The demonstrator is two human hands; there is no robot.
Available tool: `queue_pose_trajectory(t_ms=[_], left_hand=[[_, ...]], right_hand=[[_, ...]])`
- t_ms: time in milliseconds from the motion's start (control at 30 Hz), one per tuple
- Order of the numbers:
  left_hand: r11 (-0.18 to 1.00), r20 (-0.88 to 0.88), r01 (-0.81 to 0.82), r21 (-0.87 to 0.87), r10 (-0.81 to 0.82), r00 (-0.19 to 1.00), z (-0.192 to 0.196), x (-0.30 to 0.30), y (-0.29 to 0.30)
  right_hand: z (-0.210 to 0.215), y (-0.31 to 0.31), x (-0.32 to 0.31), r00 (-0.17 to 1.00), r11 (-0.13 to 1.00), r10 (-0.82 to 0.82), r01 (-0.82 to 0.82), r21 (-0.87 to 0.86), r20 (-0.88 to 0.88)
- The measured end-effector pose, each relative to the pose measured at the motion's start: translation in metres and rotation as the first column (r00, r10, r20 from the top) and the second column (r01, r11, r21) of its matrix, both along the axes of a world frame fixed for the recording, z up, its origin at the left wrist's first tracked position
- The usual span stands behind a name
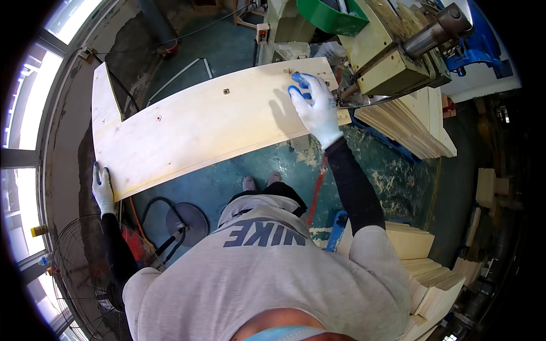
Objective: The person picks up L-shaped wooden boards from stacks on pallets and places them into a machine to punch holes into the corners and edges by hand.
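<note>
A long pale plywood panel (199, 128), with a curved far edge and a notch towards its left end, stretches across in front of me. My left hand (103, 192), in a white glove with blue fingertips, grips the panel's near left corner. Over the panel's right end hovers my gloved right hand (317, 111), its fingers bent and apart, casting a shadow on the wood. Nothing shows between those fingers. A small dark fitting (226, 91) sits in the panel near its far edge. Small brownish marks or fittings lie near my right fingertips, too small to name.
A cream-coloured machine (392, 71) with a green tray (333, 20) stands at the panel's right end. Stacked boards (406, 122) lie beside it, with more boards (432, 284) at lower right. A wire-cage fan (85, 267) and a round-based stand (187, 221) with cables stand at left.
</note>
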State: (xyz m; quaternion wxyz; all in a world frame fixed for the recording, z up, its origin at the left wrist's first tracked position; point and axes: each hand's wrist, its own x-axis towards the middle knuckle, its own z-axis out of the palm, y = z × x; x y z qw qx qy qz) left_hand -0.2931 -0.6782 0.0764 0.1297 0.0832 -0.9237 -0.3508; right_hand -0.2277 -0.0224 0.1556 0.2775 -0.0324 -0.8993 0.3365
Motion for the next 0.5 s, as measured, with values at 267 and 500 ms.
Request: queue_pose_trajectory(t_ms=[267, 500], left_hand=[[0.988, -0.029, 0.008, 0.154, -0.003, 1.000, -0.025, 0.031, -0.006], [0.992, -0.015, 0.009, 0.127, -0.007, 1.000, -0.032, 0.020, -0.007]], right_hand=[[-0.043, 0.023, -0.064, 0.982, 0.952, 0.092, -0.135, 0.273, 0.167], [0.197, 0.033, 0.058, 0.521, 0.842, 0.495, -0.090, 0.532, -0.695]])
